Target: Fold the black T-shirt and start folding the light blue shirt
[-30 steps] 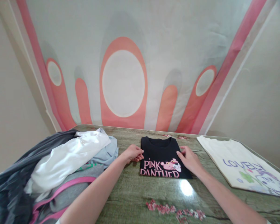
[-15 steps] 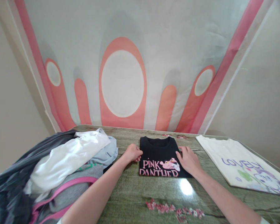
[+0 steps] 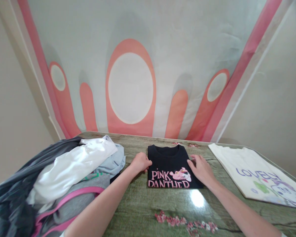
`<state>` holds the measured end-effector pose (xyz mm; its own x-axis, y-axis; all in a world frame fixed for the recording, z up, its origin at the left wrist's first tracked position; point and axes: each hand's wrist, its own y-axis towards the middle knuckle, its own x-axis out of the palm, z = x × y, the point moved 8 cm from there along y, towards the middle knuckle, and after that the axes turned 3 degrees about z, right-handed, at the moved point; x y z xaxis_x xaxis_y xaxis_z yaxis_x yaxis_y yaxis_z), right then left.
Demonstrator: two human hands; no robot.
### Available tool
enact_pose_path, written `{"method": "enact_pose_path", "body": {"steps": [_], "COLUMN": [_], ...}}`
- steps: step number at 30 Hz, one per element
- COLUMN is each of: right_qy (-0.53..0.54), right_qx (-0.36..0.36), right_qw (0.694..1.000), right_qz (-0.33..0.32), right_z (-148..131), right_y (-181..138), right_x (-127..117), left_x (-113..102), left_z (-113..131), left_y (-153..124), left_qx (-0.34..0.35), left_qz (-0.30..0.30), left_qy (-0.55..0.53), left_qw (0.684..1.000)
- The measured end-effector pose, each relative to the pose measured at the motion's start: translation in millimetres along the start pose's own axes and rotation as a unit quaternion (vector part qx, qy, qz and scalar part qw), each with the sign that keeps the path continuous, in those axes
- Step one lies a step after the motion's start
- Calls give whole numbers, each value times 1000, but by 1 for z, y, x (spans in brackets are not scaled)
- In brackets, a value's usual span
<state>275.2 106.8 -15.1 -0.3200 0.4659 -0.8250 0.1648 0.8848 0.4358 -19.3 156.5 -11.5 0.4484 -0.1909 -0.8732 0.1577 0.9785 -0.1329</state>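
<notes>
A black T-shirt [image 3: 167,161], folded into a neat flat shape, lies on the table with its collar away from me. Its front carries pink "PINK PANTHER" lettering and a pink cartoon head. At its left edge, my left hand [image 3: 141,162] is closed, thumb and fingers pinching the cloth. My right hand [image 3: 201,169] is at the opposite edge, its thumb on the fabric and its fingers bent along the side; the fingertips are partly hidden.
On the left is a loose heap of clothes, with a white garment [image 3: 74,164], a dark grey one [image 3: 10,197] and a grey one with pink trim [image 3: 74,202]. A folded white "LOVELY" T-shirt [image 3: 251,164] lies at right. Behind the wood-patterned table [image 3: 138,210] hangs a printed backdrop [image 3: 197,39].
The view has shifted very slightly. Both hands stay at the black T-shirt's two side edges, and the shirt keeps its folded shape.
</notes>
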Motion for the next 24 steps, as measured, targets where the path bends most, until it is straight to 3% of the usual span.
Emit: {"method": "enact_pose_path", "body": {"steps": [3, 6, 9, 14, 20, 24], "right_qy": [26, 69, 87, 66, 21, -18], "right_qx": [-43, -100, -133, -145, -147, -161], "right_qw": [999, 993, 986, 977, 974, 973], "right_qz": [9, -6, -54, -143, -172, -165], "right_z": [-13, -30, -42, -44, -46, -62], "right_y": [0, -2, -8, -15, -21, -32], "right_x": [-4, -5, 2, 19, 22, 13], "left_x": [-22, -21, 7, 34, 26, 12], "left_z": [18, 50, 66, 55, 45, 29], "left_y": [-16, -35, -43, -35, -28, -16], "left_qx": [38, 169, 280, 276, 266, 244], "left_qz": [119, 181, 132, 50, 42, 63], "left_qy": [114, 167, 188, 185, 159, 167], "left_qw": [986, 954, 932, 942, 950, 953]}}
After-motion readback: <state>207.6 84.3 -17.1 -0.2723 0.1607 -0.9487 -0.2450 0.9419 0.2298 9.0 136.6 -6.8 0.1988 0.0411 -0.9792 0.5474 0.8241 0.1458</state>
